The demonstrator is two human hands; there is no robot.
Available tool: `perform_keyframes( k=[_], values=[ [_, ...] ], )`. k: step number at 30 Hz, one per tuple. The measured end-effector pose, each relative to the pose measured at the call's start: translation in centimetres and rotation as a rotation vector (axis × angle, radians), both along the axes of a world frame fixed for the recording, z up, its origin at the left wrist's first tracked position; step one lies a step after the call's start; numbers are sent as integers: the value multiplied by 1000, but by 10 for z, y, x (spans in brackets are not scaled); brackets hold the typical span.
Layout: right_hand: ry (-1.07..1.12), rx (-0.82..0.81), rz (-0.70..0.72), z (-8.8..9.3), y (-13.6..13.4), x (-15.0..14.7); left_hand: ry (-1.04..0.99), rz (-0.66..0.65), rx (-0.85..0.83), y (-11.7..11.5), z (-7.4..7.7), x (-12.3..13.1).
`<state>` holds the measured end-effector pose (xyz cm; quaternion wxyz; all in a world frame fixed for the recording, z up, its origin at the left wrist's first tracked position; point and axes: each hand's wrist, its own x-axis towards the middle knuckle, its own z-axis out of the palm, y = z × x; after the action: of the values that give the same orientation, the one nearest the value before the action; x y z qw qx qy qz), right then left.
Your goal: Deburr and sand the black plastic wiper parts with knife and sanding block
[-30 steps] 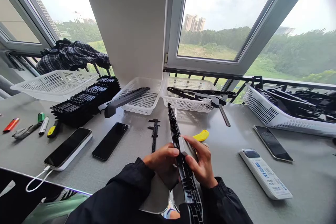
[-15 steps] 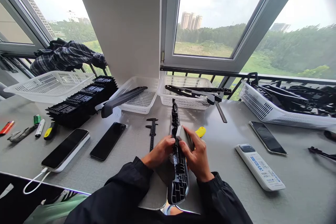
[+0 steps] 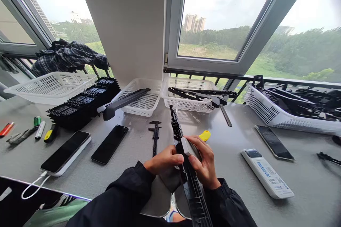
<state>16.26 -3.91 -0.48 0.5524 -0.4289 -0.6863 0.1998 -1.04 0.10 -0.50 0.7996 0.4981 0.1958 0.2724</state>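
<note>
A long black ribbed plastic strip [image 3: 178,133] runs from my lap out over the grey table [image 3: 234,149], pointing away from me. My left hand [image 3: 163,160] grips it from the left, fingers closed on its side. My right hand [image 3: 204,161] is closed around a small grey block [image 3: 189,148] and presses it against the strip's top. A yellow-handled tool [image 3: 205,135] lies just beyond my right hand. A black caliper [image 3: 155,134] lies flat to the left of the strip.
Two phones [image 3: 65,151] [image 3: 109,144] lie at left, a third phone [image 3: 274,142] and a white remote [image 3: 266,173] at right. White baskets [image 3: 142,96] [image 3: 190,98] [image 3: 279,115] with black parts line the window side. Stacked black parts [image 3: 84,101], markers and a lighter sit far left.
The strip's near end, which had been lifted clear half a second ago, has come back down toward my lap. Both hands moved with it, keeping their grip.
</note>
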Motion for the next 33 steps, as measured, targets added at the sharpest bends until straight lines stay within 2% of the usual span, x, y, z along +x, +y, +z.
perform_keyframes(
  k=[3,9,13,18,25,28,33],
  values=[
    [7,1,6,0,0,0,11,32,65,0,5,-2],
    [-31,-6,-8,-2,-1,-6,97,494,143,5,2,-2],
    [-53,-64,13,-4,1,-9,111,648,127,13,1,0],
    [-61,-139,14,-7,5,-13,112,677,194,13,6,1],
    [-24,-158,-106,-10,10,-10,64,564,159,16,3,1],
    [-35,-159,-62,-10,9,-9,80,614,116,22,1,-1],
    [-66,-168,94,-10,6,-13,122,726,20,32,1,-8]
  ],
)
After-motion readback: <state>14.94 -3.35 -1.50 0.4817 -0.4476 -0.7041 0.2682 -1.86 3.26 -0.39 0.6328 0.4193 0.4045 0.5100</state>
